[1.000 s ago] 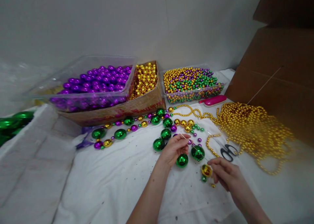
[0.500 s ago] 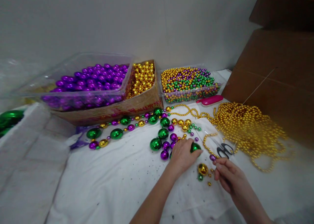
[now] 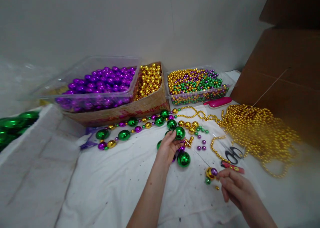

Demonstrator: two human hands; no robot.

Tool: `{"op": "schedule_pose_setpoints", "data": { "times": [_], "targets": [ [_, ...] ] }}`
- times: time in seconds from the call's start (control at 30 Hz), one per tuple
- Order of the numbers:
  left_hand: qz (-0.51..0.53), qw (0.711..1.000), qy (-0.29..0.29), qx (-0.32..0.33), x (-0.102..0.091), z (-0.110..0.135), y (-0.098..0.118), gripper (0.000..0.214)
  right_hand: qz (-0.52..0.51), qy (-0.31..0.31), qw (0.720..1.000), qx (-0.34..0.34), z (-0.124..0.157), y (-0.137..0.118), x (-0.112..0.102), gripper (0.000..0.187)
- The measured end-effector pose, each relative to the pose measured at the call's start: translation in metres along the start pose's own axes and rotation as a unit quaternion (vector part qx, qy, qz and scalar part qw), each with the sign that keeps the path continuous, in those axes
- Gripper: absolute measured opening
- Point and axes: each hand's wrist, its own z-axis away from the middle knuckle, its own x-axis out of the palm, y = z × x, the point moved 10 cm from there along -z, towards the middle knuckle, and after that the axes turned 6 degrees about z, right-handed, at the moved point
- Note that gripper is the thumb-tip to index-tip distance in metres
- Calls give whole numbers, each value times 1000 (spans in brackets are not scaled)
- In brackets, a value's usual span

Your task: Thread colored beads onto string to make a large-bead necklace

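My left hand point(image 3: 168, 150) is closed around a large shiny green ball bead point(image 3: 179, 133), held up above the loose beads. A thin straight line, a needle or thread point(image 3: 200, 157), runs between the green bead and my right hand; which of the two it is, I cannot tell. My right hand point(image 3: 233, 185) is pinched at the line's lower end, with a purple bead point(image 3: 214, 171) at the fingertips. Behind that bead is a gold ball point(image 3: 209, 173), and a small green bead point(image 3: 207, 180) lies below. Another large green bead point(image 3: 183, 159) rests on the cloth beside my left hand.
White cloth point(image 3: 112, 191) covers the table. A strung bead garland point(image 3: 124, 135) lies at left. Behind are a tub of purple beads point(image 3: 100, 84), a box of gold beads point(image 3: 150, 79) and a mixed tub point(image 3: 197, 84). Scissors point(image 3: 232, 154) and gold bead strands point(image 3: 257, 131) lie right.
My left hand has lifted a green bead from the cloth and moved it up and left. The thin line now shows between my hands. My right hand keeps its pinch near the purple bead.
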Motion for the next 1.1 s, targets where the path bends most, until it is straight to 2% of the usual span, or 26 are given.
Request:
{"op": "schedule_pose_setpoints", "data": {
  "times": [0.3, 0.53, 0.8, 1.1],
  "targets": [
    [-43, 998, 5, 36, -2, 6, 4, 34, 11, 31, 999, 12, -3, 4, -4, 41],
    [-49, 997, -12, 62, 3, 10, 1, 40, 3, 26, 1000, 4, -4, 3, -1, 40],
    [-31, 996, 0, 78, 9, 20, -9, 58, -36, 77, 996, 16, -14, 17, -3, 46],
    [-45, 995, 0, 91, 14, 31, -15, 83, -24, 73, 997, 9, -22, 26, -2, 49]
  ]
}}
